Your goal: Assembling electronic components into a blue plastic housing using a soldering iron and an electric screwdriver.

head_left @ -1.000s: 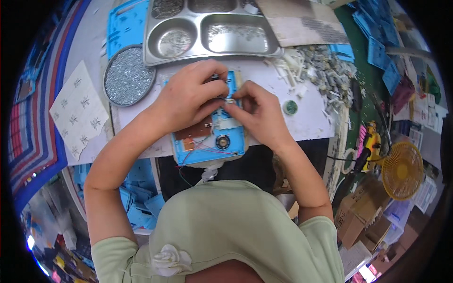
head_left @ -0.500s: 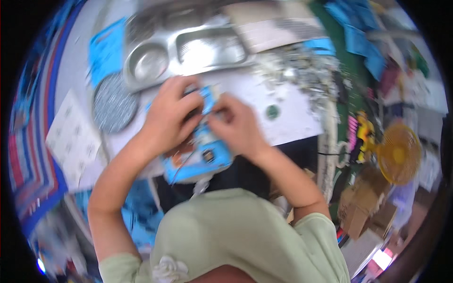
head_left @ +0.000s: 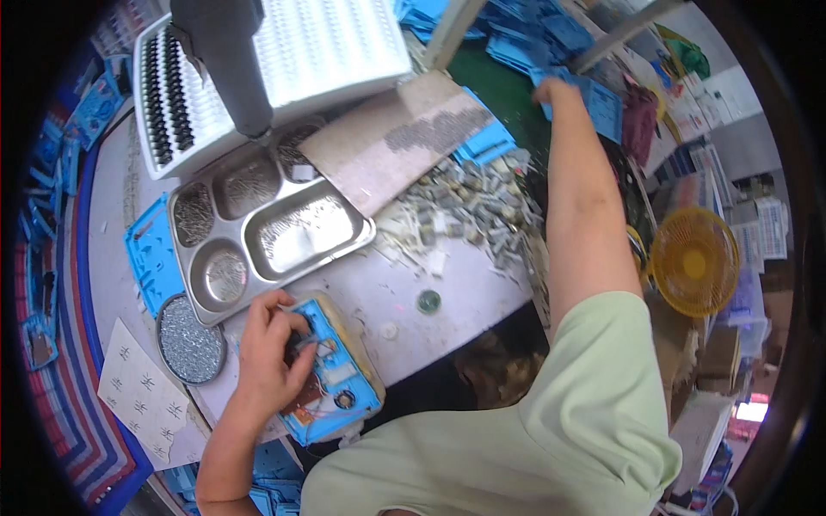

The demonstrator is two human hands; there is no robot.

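A blue plastic housing [head_left: 347, 370] with wires, a small circuit board and a round part inside lies on a tan pad [head_left: 351, 331] near the table's front edge. Over its left side is my left hand [head_left: 271, 357], thumb and fingers closed around something dark, mostly hidden. My right arm stretches far to the upper right. There my right hand [head_left: 557, 89] has its fingers bent over the edge of a blue plastic cover [head_left: 598, 110] in a pile of similar covers.
A steel compartment tray [head_left: 237, 249] holds screws and small metal parts. Beside it are a round dish [head_left: 191, 340] of tiny metal pieces, a cardboard sheet [head_left: 387, 142] and heaped small parts [head_left: 469, 206]. A dark tool [head_left: 228, 64] hangs over a white foam tray [head_left: 335, 52]. A yellow basket [head_left: 695, 261] stands right.
My right hand has left the blue housing and reached up and right to the blue covers. My left hand stays at the housing. The view has shifted, showing more of the far side.
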